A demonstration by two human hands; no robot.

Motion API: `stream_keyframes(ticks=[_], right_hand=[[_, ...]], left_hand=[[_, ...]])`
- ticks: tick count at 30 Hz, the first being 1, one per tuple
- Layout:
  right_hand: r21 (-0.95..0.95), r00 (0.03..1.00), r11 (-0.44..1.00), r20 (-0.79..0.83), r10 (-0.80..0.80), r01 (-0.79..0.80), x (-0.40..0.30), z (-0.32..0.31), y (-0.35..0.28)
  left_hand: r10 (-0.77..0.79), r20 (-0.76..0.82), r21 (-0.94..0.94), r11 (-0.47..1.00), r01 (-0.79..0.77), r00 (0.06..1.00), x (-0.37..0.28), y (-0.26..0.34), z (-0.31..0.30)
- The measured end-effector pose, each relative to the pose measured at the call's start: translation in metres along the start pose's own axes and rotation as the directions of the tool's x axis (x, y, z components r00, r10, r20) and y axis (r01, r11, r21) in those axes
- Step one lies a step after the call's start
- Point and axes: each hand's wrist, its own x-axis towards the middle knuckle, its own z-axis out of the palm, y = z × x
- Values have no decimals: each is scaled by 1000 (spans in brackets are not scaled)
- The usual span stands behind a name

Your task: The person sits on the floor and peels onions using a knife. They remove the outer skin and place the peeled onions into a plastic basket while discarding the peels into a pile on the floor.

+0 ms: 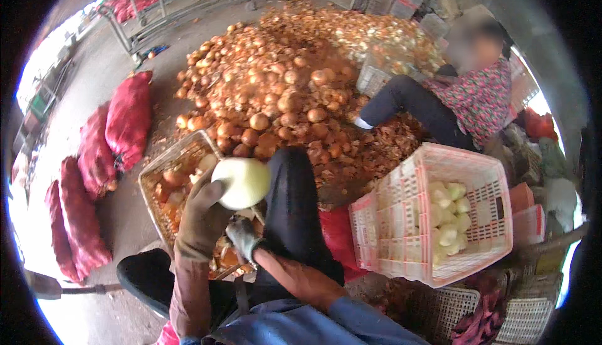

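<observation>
My left hand, in a brownish work glove, grips a large peeled onion with pale, smooth flesh. Just below the onion is my right hand, gloved in grey, with its fingers curled. Whether it holds a tool is hidden by the fingers and blur. Under both hands stands a worn plastic crate between my legs. Onion skins and several onions lie inside it.
A big heap of unpeeled onions and loose skins spreads ahead. At right stands a tall white-and-pink crate with peeled onions. Full red mesh sacks lie at left. Another person sits beside the heap.
</observation>
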Motion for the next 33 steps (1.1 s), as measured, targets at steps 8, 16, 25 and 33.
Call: stream_keyframes(ticks=[8, 16, 25, 33], right_hand=[[282, 995, 958, 76, -70, 46, -35, -12, -33], [578, 959, 816, 243, -144, -24, -56, -28, -78], [797, 980, 591, 192, -52, -125, -27, -16, -161], [787, 961, 580, -276, 21, 213, 11, -180, -231]], left_hand=[[138, 306, 143, 972, -189, 942, 71, 7, 214], [17, 496, 437, 859, -266, 868, -7, 38, 162], [50, 606, 499, 753, -429, 794, -45, 30, 116], [71, 533, 616, 650, -444, 843, -42, 32, 63]])
